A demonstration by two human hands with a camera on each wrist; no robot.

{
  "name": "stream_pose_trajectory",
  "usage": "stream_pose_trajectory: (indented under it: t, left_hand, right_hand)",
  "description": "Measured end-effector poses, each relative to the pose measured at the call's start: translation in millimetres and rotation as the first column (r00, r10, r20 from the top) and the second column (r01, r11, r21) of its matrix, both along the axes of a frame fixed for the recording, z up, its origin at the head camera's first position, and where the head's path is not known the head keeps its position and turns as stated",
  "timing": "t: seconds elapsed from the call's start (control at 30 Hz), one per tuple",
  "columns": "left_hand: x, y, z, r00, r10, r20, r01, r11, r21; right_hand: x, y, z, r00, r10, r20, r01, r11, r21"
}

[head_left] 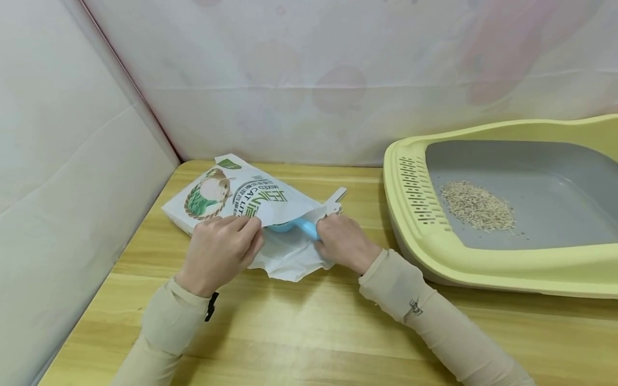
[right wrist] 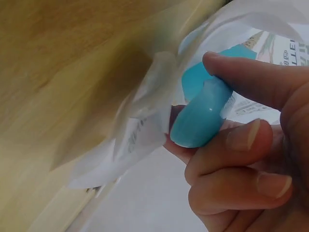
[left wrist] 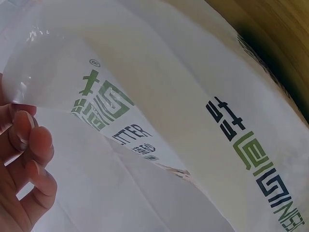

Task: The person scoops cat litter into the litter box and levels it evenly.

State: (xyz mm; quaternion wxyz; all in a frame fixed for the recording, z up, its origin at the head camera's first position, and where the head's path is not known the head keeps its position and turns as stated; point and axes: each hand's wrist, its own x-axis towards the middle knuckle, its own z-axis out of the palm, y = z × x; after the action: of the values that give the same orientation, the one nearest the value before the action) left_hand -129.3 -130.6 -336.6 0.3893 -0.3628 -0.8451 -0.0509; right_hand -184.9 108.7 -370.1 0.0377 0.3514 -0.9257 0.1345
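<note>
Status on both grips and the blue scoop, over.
Left grip holding white bag by its edge. Right grip holding blue scoop. Bag's upper side partly covers scoop.

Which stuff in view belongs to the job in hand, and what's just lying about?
In the job:
bag, left hand grips its edge
scoop, in right hand
tray and pellets, likely, though untouched

Just about:
white object by right hand, identity unclear
table and backdrop, only setting
</note>
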Motion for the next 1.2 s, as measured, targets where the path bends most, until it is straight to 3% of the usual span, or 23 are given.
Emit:
stream_pose_trajectory:
  t: [0.27, 0.57, 0.83, 1.07, 1.2]
  left_hand:
    - [-1.4, 1.3, -0.6, 1.000, -0.005, 0.005, 0.005, 1.000, -0.002]
    - [-2.1, 1.4, 0.0, 1.000, -0.009, 0.012, 0.009, 1.000, -0.002]
    - [-2.0, -2.1, -1.9, 1.000, -0.003, 0.029, 0.003, 1.000, -0.015]
    - [-1.7, -2.7, -2.3, 0.999, -0.002, 0.034, 0.002, 1.000, -0.011]
    - [-1.8, -2.5, -1.6, 1.000, -0.004, 0.030, 0.004, 1.000, -0.007]
  right_hand:
    - [3.6, 8.0, 8.6, 0.999, 0.021, -0.030, -0.020, 1.000, 0.011]
    - [13.6, 23.8, 15.3, 0.992, 0.061, -0.115, -0.047, 0.992, 0.119]
    - [19.7, 32.5, 20.1, 0.993, 0.070, -0.093, -0.057, 0.990, 0.131]
    - [26.5, 42.9, 24.5, 0.987, 0.091, -0.134, -0.075, 0.990, 0.122]
    - [29.4, 48.4, 27.8, 0.991, 0.080, -0.106, -0.067, 0.990, 0.123]
